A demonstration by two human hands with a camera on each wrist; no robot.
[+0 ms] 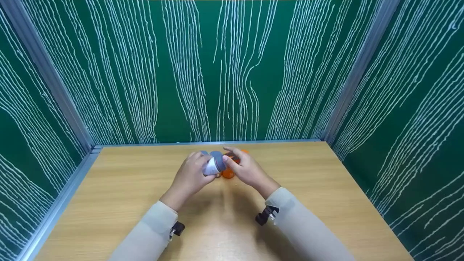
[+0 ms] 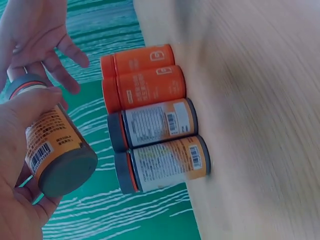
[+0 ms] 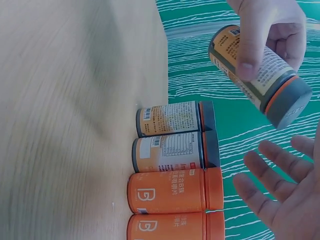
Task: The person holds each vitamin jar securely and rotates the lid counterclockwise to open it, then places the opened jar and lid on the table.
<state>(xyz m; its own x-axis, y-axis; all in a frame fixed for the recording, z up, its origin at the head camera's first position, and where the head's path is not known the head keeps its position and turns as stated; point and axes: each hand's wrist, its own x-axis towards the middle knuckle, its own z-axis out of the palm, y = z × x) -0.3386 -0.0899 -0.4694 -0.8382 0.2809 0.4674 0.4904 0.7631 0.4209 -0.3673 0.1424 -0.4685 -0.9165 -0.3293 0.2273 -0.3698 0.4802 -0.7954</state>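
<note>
My left hand [image 1: 191, 173] grips a supplement bottle [image 2: 57, 132] with a dark grey lid, an orange band and a printed label. The bottle is tilted above the table, its lid pointing toward my right hand [image 1: 250, 172]. That right hand has its fingers spread beside the lid; the right wrist view shows a gap between the fingertips [image 3: 252, 160] and the lid. Below stand two similar grey-lidded bottles [image 2: 162, 122] and two all-orange bottles [image 2: 145, 87], side by side in a row. The hands partly cover this row in the head view.
The wooden table [image 1: 137, 181] meets a green back wall [image 1: 181, 72] marked with white wavy lines. Metal frame posts [image 1: 349, 79] stand at the corners. A small black camera [image 1: 266, 215] is worn at each wrist.
</note>
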